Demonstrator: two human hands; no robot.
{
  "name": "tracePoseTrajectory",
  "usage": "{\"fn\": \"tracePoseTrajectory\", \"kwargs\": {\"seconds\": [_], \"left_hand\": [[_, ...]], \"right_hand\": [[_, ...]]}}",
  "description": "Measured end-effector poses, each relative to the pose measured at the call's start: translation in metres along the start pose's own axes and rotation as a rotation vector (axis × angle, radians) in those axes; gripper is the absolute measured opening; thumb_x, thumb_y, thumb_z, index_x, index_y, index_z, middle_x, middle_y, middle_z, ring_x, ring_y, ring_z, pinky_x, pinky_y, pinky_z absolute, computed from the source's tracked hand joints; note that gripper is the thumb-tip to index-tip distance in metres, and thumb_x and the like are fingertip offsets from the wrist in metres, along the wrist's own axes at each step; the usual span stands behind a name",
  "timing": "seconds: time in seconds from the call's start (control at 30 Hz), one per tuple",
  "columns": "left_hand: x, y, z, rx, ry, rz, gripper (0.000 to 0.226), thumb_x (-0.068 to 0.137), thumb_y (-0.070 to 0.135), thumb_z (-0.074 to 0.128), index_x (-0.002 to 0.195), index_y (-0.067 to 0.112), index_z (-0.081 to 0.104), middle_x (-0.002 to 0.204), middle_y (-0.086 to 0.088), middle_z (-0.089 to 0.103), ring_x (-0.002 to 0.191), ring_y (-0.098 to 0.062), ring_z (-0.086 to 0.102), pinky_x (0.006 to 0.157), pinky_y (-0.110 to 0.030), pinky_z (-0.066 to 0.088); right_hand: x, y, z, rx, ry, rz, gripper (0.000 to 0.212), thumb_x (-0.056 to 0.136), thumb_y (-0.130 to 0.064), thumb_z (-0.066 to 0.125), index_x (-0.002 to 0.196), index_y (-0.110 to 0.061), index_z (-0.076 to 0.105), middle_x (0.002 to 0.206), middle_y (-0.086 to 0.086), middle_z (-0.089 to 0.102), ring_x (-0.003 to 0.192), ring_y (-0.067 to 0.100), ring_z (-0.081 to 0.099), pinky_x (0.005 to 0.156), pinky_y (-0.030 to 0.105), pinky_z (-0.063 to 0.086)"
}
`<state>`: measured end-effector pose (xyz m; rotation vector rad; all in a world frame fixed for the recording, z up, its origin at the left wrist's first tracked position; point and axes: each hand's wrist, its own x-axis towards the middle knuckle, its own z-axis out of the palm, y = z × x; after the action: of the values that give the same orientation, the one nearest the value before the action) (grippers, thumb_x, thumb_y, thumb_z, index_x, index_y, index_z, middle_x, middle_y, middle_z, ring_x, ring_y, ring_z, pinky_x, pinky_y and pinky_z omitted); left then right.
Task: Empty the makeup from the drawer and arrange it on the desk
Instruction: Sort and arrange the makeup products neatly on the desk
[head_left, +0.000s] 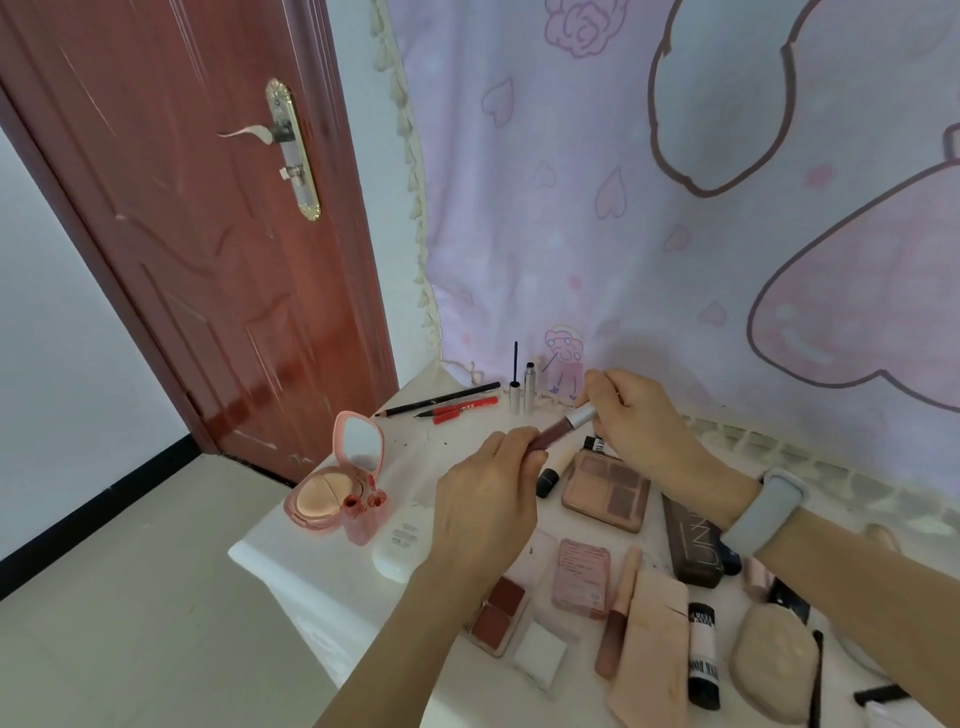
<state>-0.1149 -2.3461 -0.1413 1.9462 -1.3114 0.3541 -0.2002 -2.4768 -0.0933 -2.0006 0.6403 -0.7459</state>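
Both hands meet over the middle of the table on one thing: a slim lip gloss tube with a dark mauve body and a silver cap. The left hand has its fingers curled round the mauve lower end; the right hand pinches the silver cap end, and a grey band sits on that wrist. The tube is held tilted in the air, clear of the white table.

Taking the tube as the landmark: directly below it lies a beige eyeshadow palette with brown and pink pans, and just left of that palette a small cream tube with a black cap. Beyond the tube, near the pink cartoon cloth on the wall, stand a silver mascara tube and its black wand set upright in its silver cap. Left of those lie a black pencil and a red pen. Further left of the tube stands an open pink compact with a mirror. Nearer the person lie a white squeeze tube, a red two-pan blush, a pink flat compact, a nude lip gloss and a dark brown box. A red-brown door stands far to the left.
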Motion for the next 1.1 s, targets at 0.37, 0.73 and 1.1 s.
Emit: {"fn": "tracePoseTrajectory", "kwargs": {"seconds": [0.37, 0.73, 1.1], "left_hand": [[-0.001, -0.018, -0.015, -0.192, -0.128, -0.116, 0.039, 0.089, 0.041, 0.034, 0.106, 0.019, 0.062, 0.056, 0.015, 0.046, 0.053, -0.005, 0.044, 0.050, -0.014, 0.027], [-0.005, -0.016, -0.014, -0.117, -0.185, -0.118, 0.031, 0.096, 0.032, 0.039, 0.116, 0.018, 0.059, 0.082, 0.010, 0.054, 0.071, -0.012, 0.048, 0.059, -0.023, 0.035], [-0.005, -0.017, -0.013, -0.078, -0.195, -0.128, 0.029, 0.097, 0.026, 0.042, 0.121, 0.018, 0.057, 0.094, 0.000, 0.062, 0.081, -0.018, 0.055, 0.068, -0.030, 0.042]], "right_hand": [[-0.004, -0.009, -0.010, -0.136, -0.296, -0.025, 0.039, 0.097, -0.039, 0.034, 0.079, -0.019, 0.062, 0.050, -0.008, 0.052, 0.041, 0.003, 0.039, 0.050, 0.017, 0.035], [0.003, -0.001, -0.010, -0.209, -0.306, 0.071, 0.033, 0.096, -0.035, 0.040, 0.094, -0.012, 0.064, 0.062, -0.005, 0.061, 0.050, 0.011, 0.052, 0.048, 0.009, 0.038], [0.002, 0.007, -0.005, -0.162, -0.225, 0.031, 0.026, 0.097, -0.024, 0.042, 0.083, -0.019, 0.064, 0.050, -0.008, 0.047, 0.042, 0.009, 0.037, 0.043, 0.015, 0.031]]}}
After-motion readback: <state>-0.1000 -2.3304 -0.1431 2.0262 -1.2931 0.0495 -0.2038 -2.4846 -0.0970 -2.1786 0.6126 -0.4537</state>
